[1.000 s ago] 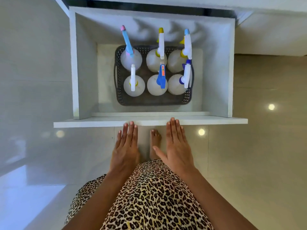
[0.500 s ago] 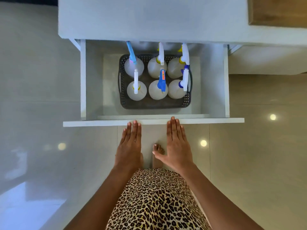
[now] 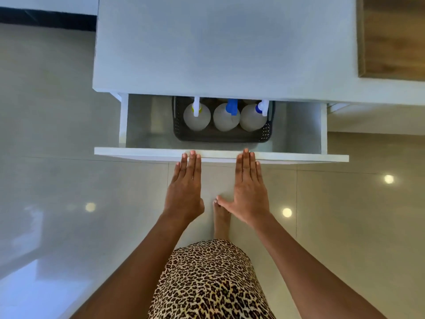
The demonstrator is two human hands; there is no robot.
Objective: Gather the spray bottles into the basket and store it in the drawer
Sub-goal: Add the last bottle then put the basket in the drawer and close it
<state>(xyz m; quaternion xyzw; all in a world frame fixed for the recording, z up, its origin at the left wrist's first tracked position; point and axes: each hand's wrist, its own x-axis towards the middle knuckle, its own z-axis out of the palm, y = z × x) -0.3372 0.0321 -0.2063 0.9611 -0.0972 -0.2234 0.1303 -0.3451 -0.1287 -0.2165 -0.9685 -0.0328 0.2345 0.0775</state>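
Observation:
A white drawer (image 3: 220,155) stands partly open under a grey-white countertop (image 3: 225,47). Inside it sits a dark perforated basket (image 3: 220,135) holding white spray bottles; three show, the left bottle (image 3: 196,117), the middle bottle (image 3: 226,118) with a blue trigger, and the right bottle (image 3: 253,117). The back row is hidden under the countertop. My left hand (image 3: 185,187) and my right hand (image 3: 249,187) lie flat with fingers straight, fingertips touching the drawer's front panel. Neither hand holds anything.
Glossy beige floor tiles (image 3: 345,226) spread around me, with light reflections. My bare foot (image 3: 222,217) stands just below the drawer front. A wooden surface (image 3: 393,35) shows at the top right. My leopard-print garment (image 3: 209,282) fills the bottom centre.
The drawer has slid inward under the countertop with both flat hands against its front. The back row of bottles has gone out of sight.

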